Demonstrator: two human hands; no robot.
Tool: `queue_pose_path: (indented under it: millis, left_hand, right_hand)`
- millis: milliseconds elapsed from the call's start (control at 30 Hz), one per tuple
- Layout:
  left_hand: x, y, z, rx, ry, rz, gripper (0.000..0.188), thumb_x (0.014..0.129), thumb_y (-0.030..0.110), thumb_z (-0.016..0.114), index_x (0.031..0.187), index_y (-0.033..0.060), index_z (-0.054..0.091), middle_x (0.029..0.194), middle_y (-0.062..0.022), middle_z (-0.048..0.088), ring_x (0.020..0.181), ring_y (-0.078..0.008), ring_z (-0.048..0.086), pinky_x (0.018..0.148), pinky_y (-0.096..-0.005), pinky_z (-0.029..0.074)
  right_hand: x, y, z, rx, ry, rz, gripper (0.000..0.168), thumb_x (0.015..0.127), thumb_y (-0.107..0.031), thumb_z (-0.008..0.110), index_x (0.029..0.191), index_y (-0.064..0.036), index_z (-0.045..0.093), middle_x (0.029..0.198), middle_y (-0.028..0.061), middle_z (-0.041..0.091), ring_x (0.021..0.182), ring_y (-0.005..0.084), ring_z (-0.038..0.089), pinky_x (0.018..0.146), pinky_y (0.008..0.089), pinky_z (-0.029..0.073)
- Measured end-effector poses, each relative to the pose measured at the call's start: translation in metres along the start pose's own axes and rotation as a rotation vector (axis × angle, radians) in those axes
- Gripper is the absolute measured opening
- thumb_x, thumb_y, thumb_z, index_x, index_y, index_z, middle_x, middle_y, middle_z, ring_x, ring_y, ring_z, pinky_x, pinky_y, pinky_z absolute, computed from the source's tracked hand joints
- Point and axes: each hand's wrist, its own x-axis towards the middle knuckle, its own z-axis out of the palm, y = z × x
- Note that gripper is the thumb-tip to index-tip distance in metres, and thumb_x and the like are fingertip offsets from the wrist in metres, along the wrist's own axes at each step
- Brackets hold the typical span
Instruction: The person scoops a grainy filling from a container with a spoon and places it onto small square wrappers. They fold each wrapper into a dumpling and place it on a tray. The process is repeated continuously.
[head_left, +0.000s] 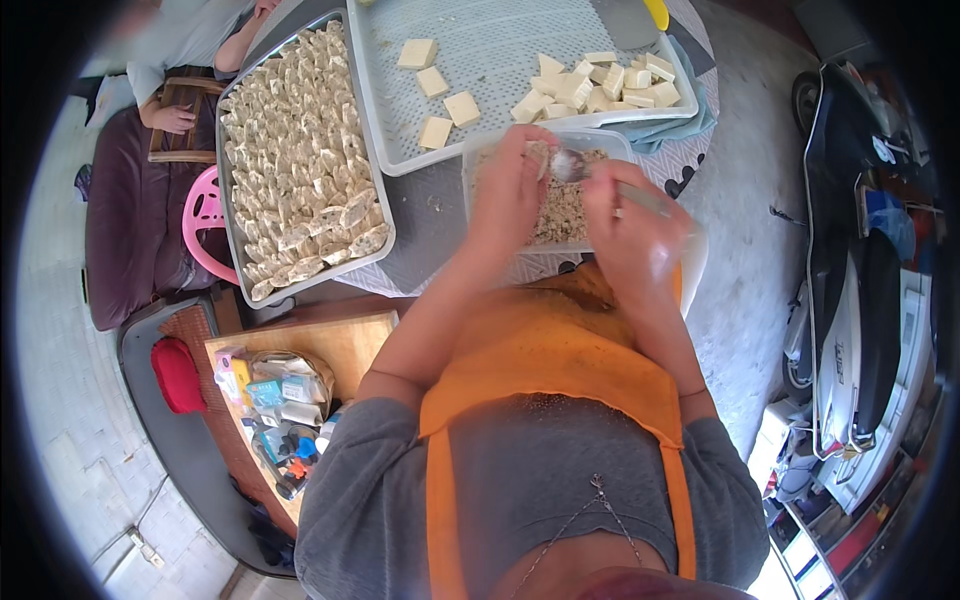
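Observation:
A metal spoon (570, 165) is in my right hand (637, 225), its bowl pointing left towards my other hand. Curled around a pale piece (541, 160), my left hand (514, 187) nearly touches the spoon; blur and the fingers hide most of that piece. Both hands are over a clear plastic container (622, 142) of crumbly, light-brown filling (566, 214). Beyond it, a pale perforated tray (480, 79) carries a heap of cut tofu blocks (592, 86) on the right and several separate blocks (435, 133) on the left.
A metal tray (250, 298) at left is packed with rows of filled tofu pieces (296, 157). A yellow-handled scraper (630, 22) and a blue cloth (667, 135) lie at the back right. Another person's hand (174, 118) rests by a wooden stool (187, 112). A motor scooter (855, 300) stands right.

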Motion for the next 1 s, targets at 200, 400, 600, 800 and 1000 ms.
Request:
queue_pose_path:
  millis: [200,400,600,800,1000]
  left_hand:
    - [0.003,-0.03,-0.003,-0.847,-0.044,-0.212,0.019,0.099,0.011,0.048,0.116,0.0069,0.054,0.089,-0.0014,0.056,0.072,-0.0094,0.052,0.065,-0.0213,0.044]
    - [0.001,-0.037,0.001,-0.944,-0.135,-0.256,0.016,0.101,0.02,0.049,0.108,0.0072,0.057,0.091,-0.0007,0.057,0.075,-0.009,0.053,0.066,-0.0216,0.045]
    - [0.002,-0.032,0.008,-0.832,-0.05,-0.253,0.025,0.102,0.028,0.046,0.099,0.0043,0.055,0.081,-0.0035,0.056,0.063,-0.0119,0.051,0.051,-0.0246,0.039]
    - [0.006,-0.026,0.01,-0.9,0.085,-0.426,0.036,0.103,0.037,0.039,0.101,0.0067,0.058,0.089,-0.003,0.059,0.075,-0.0118,0.055,0.061,-0.0259,0.042]
    - [0.002,-0.025,0.004,-0.965,0.074,-0.34,0.041,0.103,0.042,0.037,0.101,0.0074,0.059,0.092,-0.0038,0.059,0.079,-0.0135,0.055,0.065,-0.0266,0.043]
  right_hand:
    - [0.0,0.022,-0.013,0.32,0.043,0.426,0.019,0.093,-0.011,0.059,0.084,0.004,0.066,0.073,0.0095,0.069,0.062,0.0142,0.068,0.057,0.0259,0.053]
    - [-0.008,0.033,-0.009,0.522,-0.016,0.653,0.021,0.097,-0.013,0.054,0.092,0.005,0.064,0.073,0.0092,0.069,0.063,0.0127,0.066,0.058,0.0246,0.052]
    - [-0.008,0.031,-0.001,0.641,-0.037,0.717,0.021,0.098,-0.013,0.053,0.093,0.005,0.063,0.073,0.0105,0.069,0.063,0.0118,0.065,0.059,0.025,0.052]
    - [-0.015,0.019,0.033,0.375,-0.069,0.271,0.015,0.092,-0.007,0.058,0.081,0.002,0.065,0.077,0.0106,0.07,0.064,0.0205,0.066,0.058,0.0317,0.053]
    - [-0.01,0.016,0.036,0.287,-0.057,0.113,0.016,0.09,-0.006,0.059,0.078,0.001,0.069,0.08,0.0117,0.069,0.066,0.0264,0.066,0.058,0.035,0.052]
